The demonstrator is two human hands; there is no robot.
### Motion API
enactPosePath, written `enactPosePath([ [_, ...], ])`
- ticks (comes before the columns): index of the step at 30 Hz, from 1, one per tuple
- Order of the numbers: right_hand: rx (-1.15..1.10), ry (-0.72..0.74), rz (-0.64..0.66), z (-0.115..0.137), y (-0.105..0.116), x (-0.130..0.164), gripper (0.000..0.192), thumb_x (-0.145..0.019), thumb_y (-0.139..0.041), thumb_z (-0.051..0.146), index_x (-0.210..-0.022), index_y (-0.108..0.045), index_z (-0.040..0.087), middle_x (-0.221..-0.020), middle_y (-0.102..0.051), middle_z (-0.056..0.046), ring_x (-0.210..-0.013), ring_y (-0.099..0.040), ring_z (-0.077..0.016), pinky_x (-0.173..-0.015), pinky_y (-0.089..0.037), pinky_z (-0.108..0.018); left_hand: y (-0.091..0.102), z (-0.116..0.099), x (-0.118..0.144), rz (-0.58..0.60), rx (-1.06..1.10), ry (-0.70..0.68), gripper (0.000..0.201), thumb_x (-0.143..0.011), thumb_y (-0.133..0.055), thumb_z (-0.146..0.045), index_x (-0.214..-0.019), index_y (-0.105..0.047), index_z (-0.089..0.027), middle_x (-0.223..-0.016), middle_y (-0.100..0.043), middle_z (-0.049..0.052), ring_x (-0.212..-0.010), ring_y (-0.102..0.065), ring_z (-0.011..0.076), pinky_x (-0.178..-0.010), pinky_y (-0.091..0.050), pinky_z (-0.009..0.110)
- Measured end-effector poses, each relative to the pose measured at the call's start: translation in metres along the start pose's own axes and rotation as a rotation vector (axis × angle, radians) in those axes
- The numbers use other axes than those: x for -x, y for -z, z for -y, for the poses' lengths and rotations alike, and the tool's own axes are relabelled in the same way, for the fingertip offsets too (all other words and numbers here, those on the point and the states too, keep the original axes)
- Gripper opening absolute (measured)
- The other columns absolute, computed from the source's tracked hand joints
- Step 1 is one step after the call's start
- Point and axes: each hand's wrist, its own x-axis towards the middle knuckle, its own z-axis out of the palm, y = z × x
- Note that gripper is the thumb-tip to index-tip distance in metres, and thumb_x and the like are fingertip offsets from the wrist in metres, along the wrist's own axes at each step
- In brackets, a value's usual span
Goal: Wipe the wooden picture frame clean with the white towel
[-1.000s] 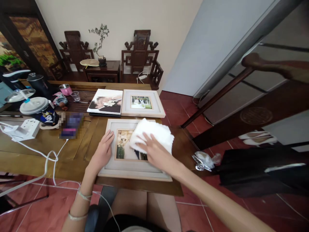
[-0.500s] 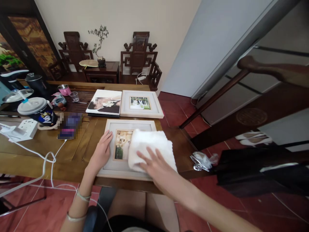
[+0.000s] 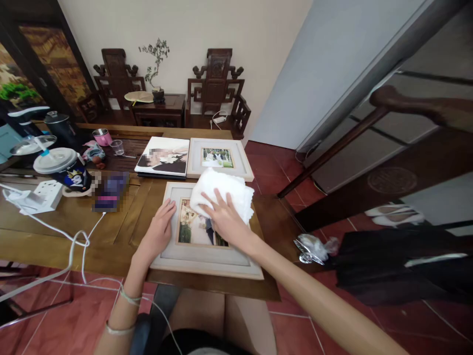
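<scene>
The right hand (image 3: pixel 224 221) lies flat, fingers spread, pressing a white cloth (image 3: pixel 221 195) onto the frame (image 3: pixel 207 256). The left hand (image 3: pixel 159 231), also flat and gripping nothing, rests on the frame's left border. The frame lies on a wooden desk (image 3: pixel 55 231) above red floor tiles. Beyond the hands lie a second frame (image 3: pixel 219 158) and a photo book (image 3: pixel 162 157); to their left, a lidded cup (image 3: pixel 64 170). The cloth hides the frame's far right corner, and the book's picture is blurred.
</scene>
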Motion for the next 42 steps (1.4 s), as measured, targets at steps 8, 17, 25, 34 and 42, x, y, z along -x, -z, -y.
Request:
enactPosePath([
  [8, -0.021, 0.085, 0.196, 0.018, 0.013, 0.016, 0.075, -0.069, -0.043, -0.009, -0.137, -0.052, 0.02, -0.156, -0.029, -0.01, -0.141, -0.012, -0.0455, -0.107, -0.018, -0.071, -0.004, -0.002, 0.002, -0.039, 0.011, 0.022, 0.049, -0.09, -0.034, -0.008, -0.136, -0.05, -0.015, -0.143, -0.05, 0.014, -0.142, -0.032, 0.023, -0.116, -0.029, 0.05],
  [17, -0.392, 0.301, 0.364, 0.054, 0.043, 0.082, 0.081, -0.065, -0.04, -0.007, -0.137, -0.05, 0.03, -0.157, -0.028, 0.002, -0.144, -0.01, -0.0344, -0.113, -0.02, -0.062, -0.001, -0.005, 0.004, -0.021, 0.019, 0.011, 0.048, -0.093, -0.031, -0.01, -0.139, -0.047, -0.016, -0.146, -0.045, 0.014, -0.144, -0.028, 0.0227, -0.116, -0.028, 0.051],
  [25, -0.099, 0.111, 0.11, 0.021, 0.003, -0.011, 0.076, -0.071, -0.043, -0.008, -0.142, -0.046, 0.019, -0.159, -0.021, -0.009, -0.144, 0.001, -0.04, -0.109, -0.011, -0.07, -0.003, -0.007, 0.004, -0.017, 0.044, 0.081, 0.044, -0.099, -0.03, -0.023, -0.139, -0.045, -0.016, -0.147, -0.044, 0.015, -0.143, -0.03, 0.0225, -0.116, -0.026, 0.05],
  [34, -0.078, 0.183, 0.106, 0.053, 0.015, -0.057, 0.06, -0.081, -0.049, 0.003, -0.14, -0.046, 0.015, -0.155, -0.029, -0.015, -0.143, -0.012, -0.0401, -0.11, -0.017, -0.067, 0.014, -0.033, 0.0, -0.033, 0.172, 0.135, 0.06, -0.101, -0.027, -0.042, -0.154, -0.006, -0.024, -0.163, -0.005, 0.006, -0.149, 0.0, 0.0217, -0.12, -0.009, 0.045],
  [42, -0.165, 0.302, 0.271, 0.085, 0.035, 0.009, 0.063, -0.077, -0.052, 0.008, -0.14, -0.046, 0.01, -0.153, -0.031, -0.019, -0.14, -0.022, -0.0429, -0.111, -0.023, -0.061, 0.014, -0.031, 0.008, -0.022, 0.345, 0.137, 0.068, -0.096, -0.015, -0.06, -0.153, -0.016, -0.024, -0.161, -0.015, 0.006, -0.148, -0.012, 0.0253, -0.12, -0.008, 0.043],
])
